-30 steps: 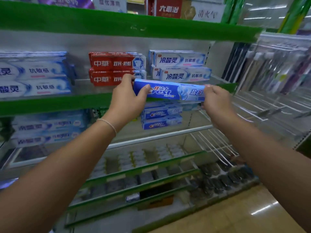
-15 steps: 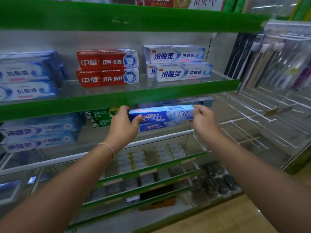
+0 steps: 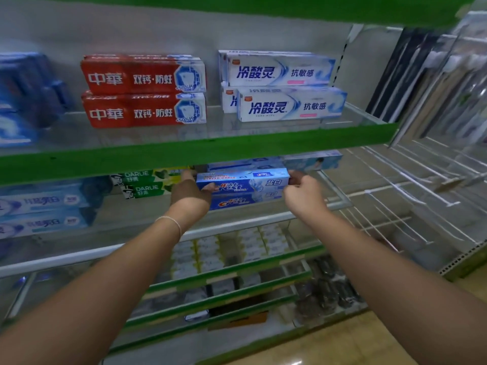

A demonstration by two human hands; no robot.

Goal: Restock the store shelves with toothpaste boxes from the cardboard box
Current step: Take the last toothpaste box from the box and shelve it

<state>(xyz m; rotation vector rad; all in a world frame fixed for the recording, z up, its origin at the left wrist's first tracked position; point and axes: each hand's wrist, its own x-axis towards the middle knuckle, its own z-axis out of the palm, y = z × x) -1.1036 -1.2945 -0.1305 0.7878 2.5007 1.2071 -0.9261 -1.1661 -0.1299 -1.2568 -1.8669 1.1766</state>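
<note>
Two bare forearms in view, no sleeves reaching wrists. Left hand [image 3: 190, 194] — thin pale beaded bracelet [image 3: 171, 223] round wrist, single strand, sitting just below hand. Right hand [image 3: 303, 194] — no ring, watch or band visible on wrist or forearm. No gloves on either hand. Nails too blurred to tell.

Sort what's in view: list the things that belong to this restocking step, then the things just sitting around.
In the job: left hand, right hand, held Crest box, Crest box beneath.

Just there: red boxes, white boxes, Darlie boxes, toothbrush packs.
</note>
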